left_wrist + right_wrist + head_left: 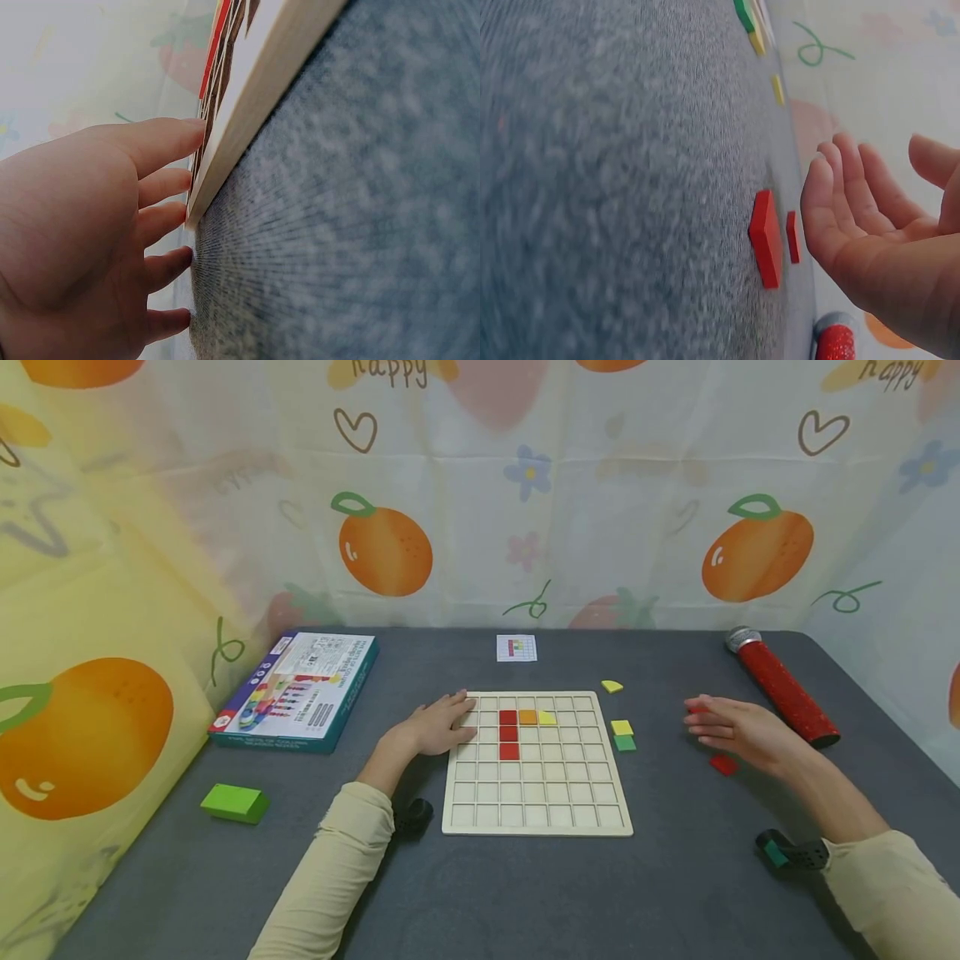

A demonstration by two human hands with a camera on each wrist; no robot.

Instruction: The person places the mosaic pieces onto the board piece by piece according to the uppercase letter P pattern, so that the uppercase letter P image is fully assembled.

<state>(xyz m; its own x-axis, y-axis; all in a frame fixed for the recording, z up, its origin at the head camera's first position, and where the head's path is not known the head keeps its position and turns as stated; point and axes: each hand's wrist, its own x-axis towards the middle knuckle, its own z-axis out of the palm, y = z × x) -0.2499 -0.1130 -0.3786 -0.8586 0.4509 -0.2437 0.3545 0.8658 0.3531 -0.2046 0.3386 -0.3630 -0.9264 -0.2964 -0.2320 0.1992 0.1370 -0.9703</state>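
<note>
My left hand (pixel 431 727) rests at the upper left edge of a pale wooden grid board (pixel 536 817), its fingers and thumb spread and lightly bent. In the left wrist view, the thumb (pixel 169 142) touches the board's rim. Set in the grid are a column of red tiles (pixel 508 751), an orange tile (pixel 527 717) and a yellow tile (pixel 547 718). My right hand (pixel 738 731) hovers over the table at the right, fingers together, holding nothing. Near it lie a loose red tile (pixel 723 765) and a second red tile (pixel 793 236), partly hidden by the fingers in the head view.
Beside the board's right edge lie a yellow tile (pixel 622 727), a green tile (pixel 625 743) and a rounded yellow piece (pixel 612 686). A pattern card (pixel 517 648) lies behind it. A red microphone (pixel 787 689) is far right; a box (pixel 300 685) and green block (pixel 235 803) are left.
</note>
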